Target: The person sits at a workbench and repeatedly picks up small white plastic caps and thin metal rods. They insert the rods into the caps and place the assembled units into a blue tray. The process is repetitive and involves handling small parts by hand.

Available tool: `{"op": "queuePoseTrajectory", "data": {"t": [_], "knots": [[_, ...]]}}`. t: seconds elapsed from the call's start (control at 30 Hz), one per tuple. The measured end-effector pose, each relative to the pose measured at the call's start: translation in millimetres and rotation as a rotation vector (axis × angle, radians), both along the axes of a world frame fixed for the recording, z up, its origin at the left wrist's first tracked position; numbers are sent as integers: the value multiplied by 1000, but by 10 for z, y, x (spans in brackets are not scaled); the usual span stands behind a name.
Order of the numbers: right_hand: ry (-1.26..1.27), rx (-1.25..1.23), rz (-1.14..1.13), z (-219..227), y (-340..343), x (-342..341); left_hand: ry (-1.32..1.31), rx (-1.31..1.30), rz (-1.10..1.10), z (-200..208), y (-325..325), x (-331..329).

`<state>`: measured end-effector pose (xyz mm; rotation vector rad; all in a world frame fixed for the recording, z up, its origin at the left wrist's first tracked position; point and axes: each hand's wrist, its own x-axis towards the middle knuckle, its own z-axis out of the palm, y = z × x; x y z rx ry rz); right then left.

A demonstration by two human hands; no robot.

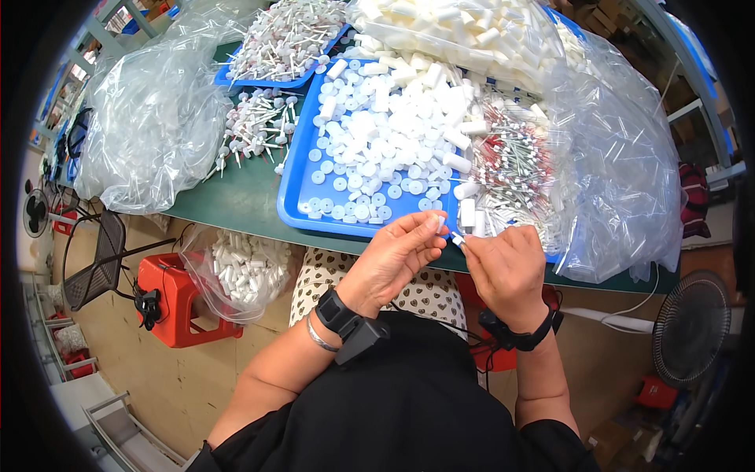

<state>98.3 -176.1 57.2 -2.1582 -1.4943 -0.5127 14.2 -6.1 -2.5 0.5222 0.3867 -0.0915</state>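
Observation:
My left hand [403, 250] is closed in a pinch on a small whitish plastic piece [440, 223], mostly hidden by the fingertips. Close beside it, my right hand [507, 267] pinches a small white-tipped piece [458, 239] whose other end the fingers cover. Both hands meet over the front edge of a blue tray [292, 193]. Translucent white round discs [363, 211] with centre holes lie scattered in that tray, with white foam-like cylinders [457, 163] heaped among them. Right of the discs is a pile of thin metal pins with red and white ends [515, 153].
A clear bag of white cylinders [464, 31] lies at the back. Another blue tray [271, 81] holds assembled stick pieces, with more [255, 122] loose on the green table [228, 206]. Clear plastic bags [149, 126] flank the work. A red stool [177, 295] and black fan [692, 326] stand below.

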Motion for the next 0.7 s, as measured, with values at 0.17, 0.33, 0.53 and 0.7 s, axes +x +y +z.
{"op": "queuePoseTrajectory", "data": {"t": [0.17,0.33,0.53,0.7], "knots": [[115,55,-38,-109,33,-7,-16,-108,-53,-46,-95,-4],[1373,308,-144,-207,4,-103,-63,-49,-117,-69,-86,-15],[1428,191,-131,-173,-47,-19,-42,-22,-163,-96,-100,-19],[1384,288,-97,-292,10,-89,-41,-121,-100,-125,-161,-9]]}}
